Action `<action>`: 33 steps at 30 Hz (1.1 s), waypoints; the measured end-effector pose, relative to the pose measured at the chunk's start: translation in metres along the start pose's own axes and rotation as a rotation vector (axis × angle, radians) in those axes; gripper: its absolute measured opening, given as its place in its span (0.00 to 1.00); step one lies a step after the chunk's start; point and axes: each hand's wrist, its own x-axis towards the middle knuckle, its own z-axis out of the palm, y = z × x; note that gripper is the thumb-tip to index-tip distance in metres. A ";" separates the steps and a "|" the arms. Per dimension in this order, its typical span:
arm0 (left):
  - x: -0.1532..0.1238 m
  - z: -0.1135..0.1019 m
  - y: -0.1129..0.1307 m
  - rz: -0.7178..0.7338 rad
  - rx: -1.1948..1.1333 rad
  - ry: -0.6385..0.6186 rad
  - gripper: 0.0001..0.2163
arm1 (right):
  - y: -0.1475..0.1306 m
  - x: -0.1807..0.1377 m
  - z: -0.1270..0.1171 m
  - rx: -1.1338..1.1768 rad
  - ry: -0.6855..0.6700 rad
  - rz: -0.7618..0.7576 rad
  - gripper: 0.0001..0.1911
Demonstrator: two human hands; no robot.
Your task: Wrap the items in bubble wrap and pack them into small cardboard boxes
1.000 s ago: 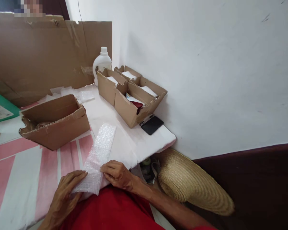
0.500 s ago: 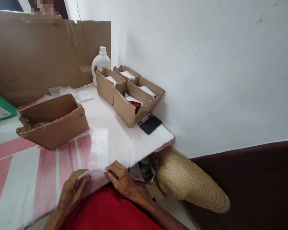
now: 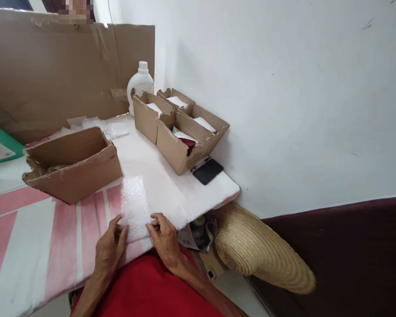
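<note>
A strip of clear bubble wrap (image 3: 134,207) lies on the cloth-covered table near its front edge. Its near part looks doubled over and lies flat. My left hand (image 3: 110,246) pinches the left edge, with the thumb on top of the sheet. At the right edge, my right hand (image 3: 166,240) has its thumb and fingertips closed on the wrap, the other fingers curled. Beyond the strip to the left stands an open cardboard box (image 3: 82,176) with something brownish inside that I cannot make out.
Joined cardboard bins (image 3: 168,145) hold white packets, beside a black phone (image 3: 207,171). Behind stand a white jug (image 3: 141,83) and a cardboard panel (image 3: 53,70). Flat clear packets (image 3: 117,129) lie at the back. A straw hat (image 3: 264,251) hangs low by the wall.
The near end of the bubble wrap, raised and curled toward me before, is now laid down flat on the table. Both hands have moved forward and lower onto its edges.
</note>
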 end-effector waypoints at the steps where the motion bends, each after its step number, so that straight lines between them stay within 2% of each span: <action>1: 0.000 0.002 0.001 0.000 0.023 0.023 0.22 | -0.001 0.001 0.000 -0.011 -0.003 0.011 0.09; 5: 0.000 0.004 0.007 0.098 0.111 0.129 0.23 | -0.003 0.006 0.000 -0.054 -0.016 0.041 0.08; 8: -0.002 -0.005 0.010 0.288 0.190 0.211 0.24 | -0.002 0.011 0.002 -0.090 -0.044 0.057 0.10; 10: -0.004 -0.013 0.009 0.465 0.271 0.160 0.23 | -0.002 0.013 0.003 -0.116 -0.068 0.057 0.10; 12: -0.005 -0.017 0.006 0.624 0.342 0.035 0.20 | -0.003 0.015 0.003 -0.127 -0.091 0.060 0.09; 15: -0.004 -0.018 0.001 0.729 0.389 -0.056 0.16 | -0.006 0.020 -0.008 -0.091 -0.116 0.030 0.08; 18: 0.001 -0.017 -0.002 0.770 0.407 -0.047 0.15 | -0.005 0.031 -0.032 -0.114 -0.183 -0.207 0.15; 20: 0.005 -0.017 -0.003 0.798 0.409 -0.040 0.15 | -0.001 0.041 -0.047 -0.196 -0.322 -0.413 0.25; 22: 0.011 -0.020 -0.002 0.828 0.387 -0.035 0.15 | 0.005 0.052 -0.056 -0.268 -0.482 -0.551 0.32; 24: 0.015 -0.025 0.002 0.826 0.320 -0.051 0.14 | 0.012 0.062 -0.056 -0.281 -0.572 -0.609 0.34; 26: 0.018 -0.032 0.009 0.762 0.200 -0.080 0.12 | 0.016 0.067 -0.051 -0.233 -0.576 -0.613 0.28; 29: 0.020 -0.044 0.020 0.565 0.008 -0.122 0.09 | 0.016 0.067 -0.042 -0.109 -0.500 -0.558 0.10; 30: 0.021 -0.047 0.023 0.483 -0.038 -0.132 0.09 | 0.015 0.065 -0.040 -0.068 -0.475 -0.530 0.08; 33: 0.030 -0.049 0.031 0.226 -0.135 -0.133 0.10 | 0.010 0.054 -0.035 0.028 -0.403 -0.383 0.11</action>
